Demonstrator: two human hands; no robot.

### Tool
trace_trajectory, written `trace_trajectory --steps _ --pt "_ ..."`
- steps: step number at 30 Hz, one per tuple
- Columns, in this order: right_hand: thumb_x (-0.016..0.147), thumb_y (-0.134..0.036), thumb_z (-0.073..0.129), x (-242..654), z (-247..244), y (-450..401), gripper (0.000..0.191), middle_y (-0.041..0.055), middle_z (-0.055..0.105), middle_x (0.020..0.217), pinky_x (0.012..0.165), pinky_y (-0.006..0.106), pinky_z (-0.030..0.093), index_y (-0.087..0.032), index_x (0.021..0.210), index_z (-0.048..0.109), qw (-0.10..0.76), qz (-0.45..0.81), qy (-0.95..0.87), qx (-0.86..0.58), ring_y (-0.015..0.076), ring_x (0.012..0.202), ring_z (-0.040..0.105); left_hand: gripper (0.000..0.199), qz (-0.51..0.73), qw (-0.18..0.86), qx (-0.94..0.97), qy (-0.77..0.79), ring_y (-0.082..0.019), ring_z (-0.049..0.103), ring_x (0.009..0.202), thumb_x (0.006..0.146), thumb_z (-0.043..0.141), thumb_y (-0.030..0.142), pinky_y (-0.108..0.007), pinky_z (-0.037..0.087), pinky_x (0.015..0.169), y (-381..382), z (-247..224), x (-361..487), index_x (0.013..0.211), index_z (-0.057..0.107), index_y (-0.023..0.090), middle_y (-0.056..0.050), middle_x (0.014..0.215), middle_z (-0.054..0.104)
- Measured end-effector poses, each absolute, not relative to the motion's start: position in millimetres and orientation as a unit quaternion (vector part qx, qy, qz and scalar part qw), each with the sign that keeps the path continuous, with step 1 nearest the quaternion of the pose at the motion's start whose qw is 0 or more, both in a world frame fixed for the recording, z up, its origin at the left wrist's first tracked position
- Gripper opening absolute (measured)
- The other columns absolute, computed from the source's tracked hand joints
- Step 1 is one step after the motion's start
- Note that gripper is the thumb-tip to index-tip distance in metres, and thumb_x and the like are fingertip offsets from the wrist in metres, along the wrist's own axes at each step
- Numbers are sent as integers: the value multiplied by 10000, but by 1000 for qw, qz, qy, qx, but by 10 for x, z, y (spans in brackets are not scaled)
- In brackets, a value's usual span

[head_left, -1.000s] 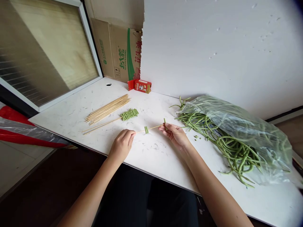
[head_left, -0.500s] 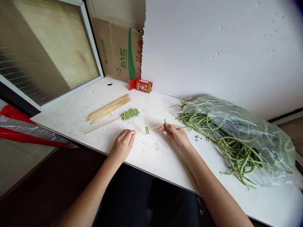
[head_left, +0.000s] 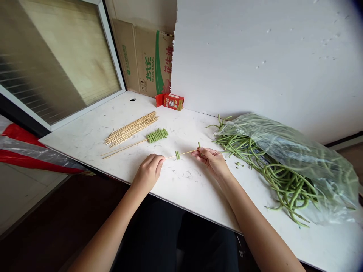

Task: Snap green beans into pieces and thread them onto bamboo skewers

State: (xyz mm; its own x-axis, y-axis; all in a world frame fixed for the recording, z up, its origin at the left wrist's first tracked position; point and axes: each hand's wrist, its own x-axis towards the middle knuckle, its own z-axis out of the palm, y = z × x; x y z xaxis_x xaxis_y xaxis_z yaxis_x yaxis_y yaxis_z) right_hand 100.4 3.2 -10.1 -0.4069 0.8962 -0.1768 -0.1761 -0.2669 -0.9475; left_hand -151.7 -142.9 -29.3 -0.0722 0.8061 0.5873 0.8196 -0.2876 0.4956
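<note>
A thin bamboo skewer spans the gap between my hands, with a few short green bean pieces threaded near its middle. My left hand pinches the skewer's left end. At the other end, my right hand is closed on a short green bean piece that stands up from the fingers, right at the skewer's tip. Whether the tip has gone through that piece is hidden by the fingers. Beyond my left hand lies a finished-looking skewer of bean pieces, tightly packed side by side.
A bundle of bare skewers lies at the left on the white table. Long green beans spill from a clear plastic bag on the right. A small red box and a cardboard carton stand at the back.
The view has shifted very slightly. Both hands keep their hold, and the skewer and bean pieces stay nearly in place.
</note>
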Motion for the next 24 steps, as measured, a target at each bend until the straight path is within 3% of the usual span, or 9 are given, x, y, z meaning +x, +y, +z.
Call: trace_trajectory --steps 24 --pt "772 -469 911 916 -62 -68 311 112 838 949 817 283 640 -180 866 847 418 679 -471 -378 212 925 781 94 -438 -9 -673 -596 -180 653 878 1061 525 195 -297 535 759 -1449 -303 -1519 1077 618 201 -59 974 686"
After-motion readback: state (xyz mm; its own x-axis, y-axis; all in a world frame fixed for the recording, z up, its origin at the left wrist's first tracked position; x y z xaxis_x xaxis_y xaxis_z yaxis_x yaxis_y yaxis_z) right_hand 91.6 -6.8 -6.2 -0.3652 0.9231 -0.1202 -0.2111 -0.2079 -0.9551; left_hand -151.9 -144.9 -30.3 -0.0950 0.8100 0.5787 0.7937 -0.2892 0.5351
